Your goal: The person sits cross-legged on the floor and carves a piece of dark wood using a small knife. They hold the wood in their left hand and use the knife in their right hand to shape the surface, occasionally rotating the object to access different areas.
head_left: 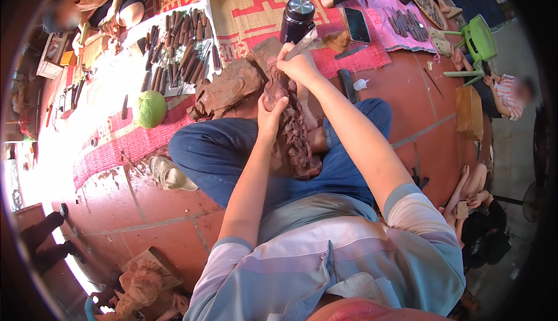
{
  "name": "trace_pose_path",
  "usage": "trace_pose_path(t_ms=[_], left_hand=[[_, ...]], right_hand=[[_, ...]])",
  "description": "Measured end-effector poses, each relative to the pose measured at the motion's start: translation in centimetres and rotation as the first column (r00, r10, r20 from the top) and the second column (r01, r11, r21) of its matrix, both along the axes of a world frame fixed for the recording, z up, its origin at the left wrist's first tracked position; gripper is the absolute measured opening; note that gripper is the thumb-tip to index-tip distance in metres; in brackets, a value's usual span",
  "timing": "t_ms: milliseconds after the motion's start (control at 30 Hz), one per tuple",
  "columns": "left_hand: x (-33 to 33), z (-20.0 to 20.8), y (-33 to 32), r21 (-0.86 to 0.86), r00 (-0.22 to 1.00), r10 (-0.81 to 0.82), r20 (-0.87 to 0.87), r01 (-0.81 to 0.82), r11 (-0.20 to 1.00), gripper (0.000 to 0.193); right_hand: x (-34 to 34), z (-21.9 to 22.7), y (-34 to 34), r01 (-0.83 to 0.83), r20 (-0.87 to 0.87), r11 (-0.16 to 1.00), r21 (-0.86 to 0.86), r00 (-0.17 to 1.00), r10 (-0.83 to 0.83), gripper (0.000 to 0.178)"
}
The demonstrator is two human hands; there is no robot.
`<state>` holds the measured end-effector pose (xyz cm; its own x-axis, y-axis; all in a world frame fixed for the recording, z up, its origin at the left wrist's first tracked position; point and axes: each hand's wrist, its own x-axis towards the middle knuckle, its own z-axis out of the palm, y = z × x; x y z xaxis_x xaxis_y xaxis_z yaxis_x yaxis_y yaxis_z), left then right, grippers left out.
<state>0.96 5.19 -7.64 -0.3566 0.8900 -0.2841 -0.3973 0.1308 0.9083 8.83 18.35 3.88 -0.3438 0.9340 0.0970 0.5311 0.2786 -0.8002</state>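
Note:
A long reddish-brown wood carving with knobbly relief stands tilted between my crossed legs. My left hand is wrapped round its upper part, thumb across the front. Just above, at the carving's top end, my right hand is closed on a pale, flat strip-like tool; its working end is hidden by the fingers. A rough brown wood block lies to the left of the carving. Beyond my right hand stands a dark thermos flask with a metallic lid.
Many wooden-handled carving tools cover a cloth ahead left, near a green round fruit. A smartphone lies ahead right, with more tools on a pink cloth. A sandal sits beside my left knee. Other people sit around.

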Motion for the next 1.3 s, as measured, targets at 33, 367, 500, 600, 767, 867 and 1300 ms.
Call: trace_pose_path(t_ms=[33,367,500,600,767,867,1300], left_hand=[[0.0,0.0,0.0,0.002,1.0,0.0,0.006,0.0,1.0,0.089],[-0.1,-1.0,0.3,-0.015,0.999,0.0,-0.039,-0.001,1.0,0.093],[0.1,-1.0,0.4,-0.044,0.999,-0.016,-0.044,0.014,0.999,0.093],[0.2,-1.1,0.3,-0.035,1.0,-0.001,-0.015,0.001,0.999,0.091],[-0.2,0.0,0.3,-0.056,0.998,-0.017,-0.06,0.014,0.998,0.09],[0.2,-0.4,0.2,-0.06,0.998,-0.005,-0.056,0.001,0.998,0.09],[0.0,-0.5,0.3,-0.058,1.0,-0.02,-0.022,0.019,0.998,0.092]], right_hand=[[-0.2,-0.8,0.1,-0.038,-0.044,0.999,0.04,0.998,0.039,0.01],[-0.9,-1.5,-0.1,-0.042,-0.019,0.97,0.239,0.999,0.047,0.013],[0.5,-1.7,2.5,-0.004,-0.116,0.997,-0.075,0.993,-0.005,0.013],[0.9,-1.7,2.9,-0.046,-0.106,0.999,-0.019,0.993,0.044,0.012],[1.3,-2.3,2.3,-0.119,-0.119,0.988,0.094,0.984,0.13,0.014],[1.9,-2.0,2.1,-0.085,-0.143,0.996,0.005,0.986,0.084,0.016],[2.6,-3.8,1.8,-0.126,-0.317,0.99,0.061,0.938,0.139,0.018]])
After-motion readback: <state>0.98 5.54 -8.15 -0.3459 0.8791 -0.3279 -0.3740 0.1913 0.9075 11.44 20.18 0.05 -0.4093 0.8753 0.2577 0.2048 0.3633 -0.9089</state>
